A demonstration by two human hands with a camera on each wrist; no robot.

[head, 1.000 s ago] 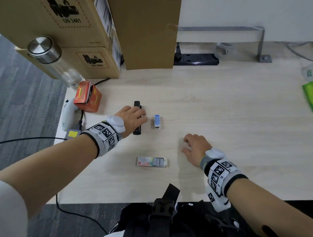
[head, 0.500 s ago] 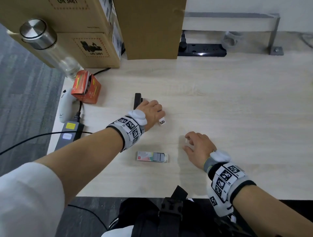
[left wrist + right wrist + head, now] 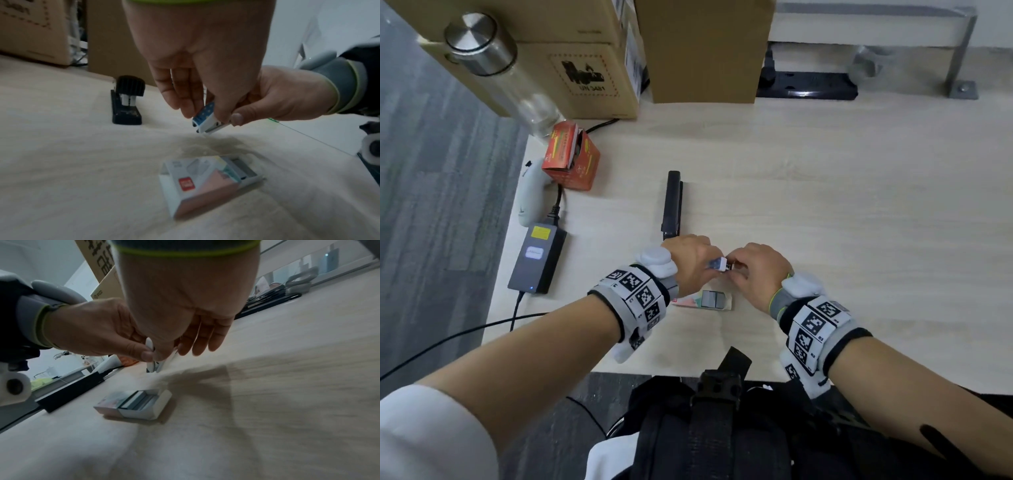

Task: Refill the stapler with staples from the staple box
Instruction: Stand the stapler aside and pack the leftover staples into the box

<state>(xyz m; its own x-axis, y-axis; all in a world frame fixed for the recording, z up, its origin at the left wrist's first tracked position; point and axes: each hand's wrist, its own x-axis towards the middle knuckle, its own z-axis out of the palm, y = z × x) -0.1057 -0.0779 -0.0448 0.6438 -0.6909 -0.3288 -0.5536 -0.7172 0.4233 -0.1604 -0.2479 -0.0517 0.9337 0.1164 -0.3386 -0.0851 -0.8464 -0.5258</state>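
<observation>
Pale matt wood-grain desk (image 3: 825,192); glossy black plastic stapler (image 3: 672,205); cardboard staple box (image 3: 703,299); brushed-metal bottle cap (image 3: 479,42)

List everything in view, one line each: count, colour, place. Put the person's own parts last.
mini stapler: 1, blue-and-white, held above the desk between both hands
staple box: 1, pastel, slid open on the desk under the hands
black stapler: 1, desk centre
red carton: 1, open, desk's left edge
power adapter: 1, grey, left edge
bottle: 1, clear with steel cap, far left
cardboard boxes: 2, brown, back
power strip: 1, black, back
desk: 1, light wood
left hand: pinches the mini stapler
right hand: pinches its other end
</observation>
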